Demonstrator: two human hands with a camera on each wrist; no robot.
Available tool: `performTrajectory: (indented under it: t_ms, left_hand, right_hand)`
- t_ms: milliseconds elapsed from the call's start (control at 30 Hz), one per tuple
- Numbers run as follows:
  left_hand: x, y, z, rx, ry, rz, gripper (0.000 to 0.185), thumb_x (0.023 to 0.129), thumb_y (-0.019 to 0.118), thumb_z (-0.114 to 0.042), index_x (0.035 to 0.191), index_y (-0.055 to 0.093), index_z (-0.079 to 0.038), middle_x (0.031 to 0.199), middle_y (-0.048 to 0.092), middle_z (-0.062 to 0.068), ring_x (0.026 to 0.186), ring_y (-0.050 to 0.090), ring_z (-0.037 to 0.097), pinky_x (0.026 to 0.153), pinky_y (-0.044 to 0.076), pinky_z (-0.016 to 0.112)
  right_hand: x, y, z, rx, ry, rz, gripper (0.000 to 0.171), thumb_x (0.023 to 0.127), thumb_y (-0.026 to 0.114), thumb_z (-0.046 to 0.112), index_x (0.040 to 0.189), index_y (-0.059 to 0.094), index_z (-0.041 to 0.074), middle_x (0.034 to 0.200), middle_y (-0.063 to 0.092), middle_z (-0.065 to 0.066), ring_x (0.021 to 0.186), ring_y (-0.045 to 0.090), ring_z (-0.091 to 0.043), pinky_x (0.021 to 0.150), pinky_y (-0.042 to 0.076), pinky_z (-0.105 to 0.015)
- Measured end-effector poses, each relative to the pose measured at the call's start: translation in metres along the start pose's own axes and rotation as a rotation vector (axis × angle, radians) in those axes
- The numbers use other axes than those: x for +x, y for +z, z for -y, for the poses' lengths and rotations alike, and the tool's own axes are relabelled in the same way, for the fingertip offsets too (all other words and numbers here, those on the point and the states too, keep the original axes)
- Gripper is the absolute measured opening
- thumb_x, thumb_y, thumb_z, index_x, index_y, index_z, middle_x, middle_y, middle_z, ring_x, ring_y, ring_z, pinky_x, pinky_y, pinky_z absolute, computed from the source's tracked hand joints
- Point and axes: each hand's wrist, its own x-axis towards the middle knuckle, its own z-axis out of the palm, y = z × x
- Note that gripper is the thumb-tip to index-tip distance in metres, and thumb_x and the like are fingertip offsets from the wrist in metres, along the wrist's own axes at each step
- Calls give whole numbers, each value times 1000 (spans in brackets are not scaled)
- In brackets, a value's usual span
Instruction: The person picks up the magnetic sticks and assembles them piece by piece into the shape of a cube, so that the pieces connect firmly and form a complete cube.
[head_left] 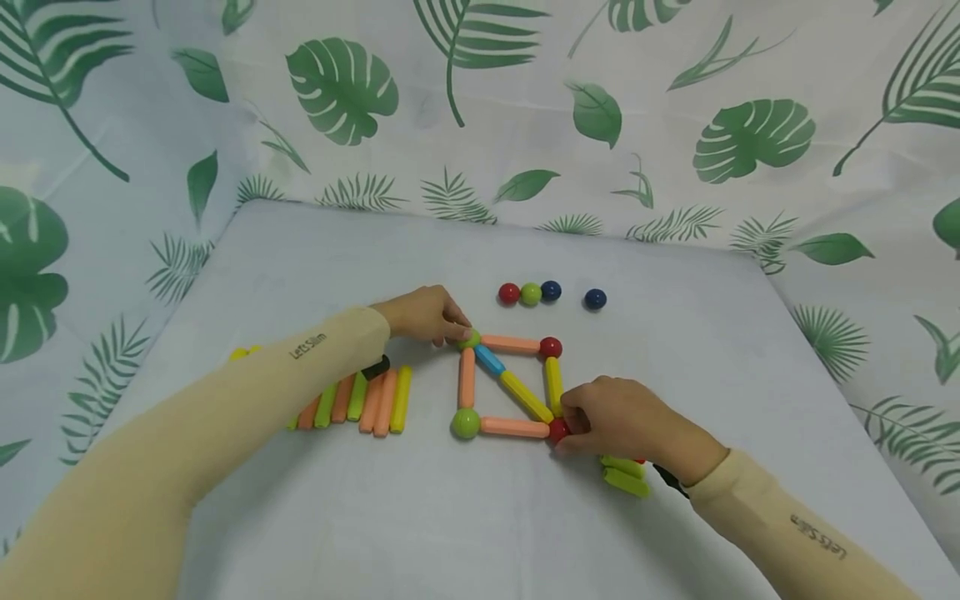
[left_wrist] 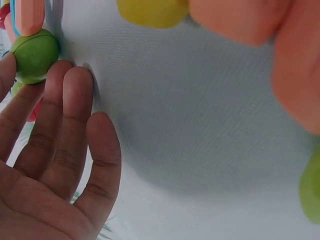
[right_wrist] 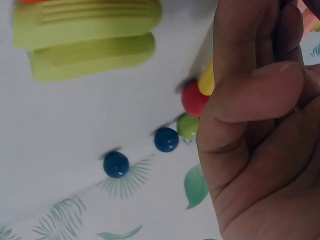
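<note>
Coral, yellow and blue faceted sticks, joined by glossy balls, make up a square frame (head_left: 525,398) with one diagonal, lying on a white-covered table (head_left: 420,517) in the head view. At the frame's far left corner the left hand (head_left: 427,317) pinches a glossy green ball (head_left: 470,338); at its near right corner the right hand (head_left: 622,417) grips a glossy red ball (head_left: 558,430). Left of the frame lies a row of green, orange, coral and yellow sticks (head_left: 371,404), partly covered by a cream sleeve (head_left: 247,400) printed "Let's Slim"; the right cream sleeve (head_left: 780,517) bears the same words. Beyond the frame, red, green and dark blue balls (head_left: 531,293) touch in a line, a lone dark blue ball (head_left: 596,299) just beside them. Behind everything hangs white cloth (head_left: 525,150) printed with green leaves.

From the left wrist, the green ball sits between thumb and forefinger, the other fingers loosely extended; the frame's coral stick (left_wrist: 29,17) meets it.

From the right wrist, the fingers are bent and hide the gripped ball; two ribbed lime-green sticks (right_wrist: 90,42) lie off the frame's near right corner.
</note>
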Motion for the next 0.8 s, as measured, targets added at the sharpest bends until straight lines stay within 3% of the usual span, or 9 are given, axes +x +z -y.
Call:
performTrajectory:
  t_ms: [167,433,633,733,800]
  left_hand:
    - [1,0,4,-5,7,-5,34,101,66,-31,128,72,-12,101,74,-3,83,63,18,74,47,29]
    - [0,0,4,-11,16,-14,33,100,67,-31,126,73,-12,101,75,-1,80,63,17,71,46,28]
    - [1,0,2,-23,35,-16,33,100,67,-31,126,73,-12,101,75,-2,82,64,19,70,47,27]
    - [0,-1,3,-19,40,-12,33,99,68,-31,126,73,-12,100,75,-2,82,65,19,70,48,27]
    - [2,-2,4,-19,40,-6,33,99,68,-32,126,73,-13,101,74,-3,83,66,19,71,48,28]
  right_hand:
    - [2,-4,24,-39,-120,-88,34,85,81,43,72,57,24,59,47,11,57,45,-9,54,37,-26]
    - [16,7,71,-77,-421,-247,15,89,78,29,84,67,20,70,50,15,57,44,0,52,39,-19]
    - [25,2,76,-96,-427,-303,10,89,79,28,88,72,20,73,55,13,60,47,-2,52,40,-20]
    - [30,1,80,-91,-472,-331,13,89,79,27,96,75,17,85,66,9,70,57,-4,62,49,-22]
    - [33,3,86,-105,-531,-339,18,90,79,26,104,75,15,95,70,6,83,63,-8,75,53,-26]
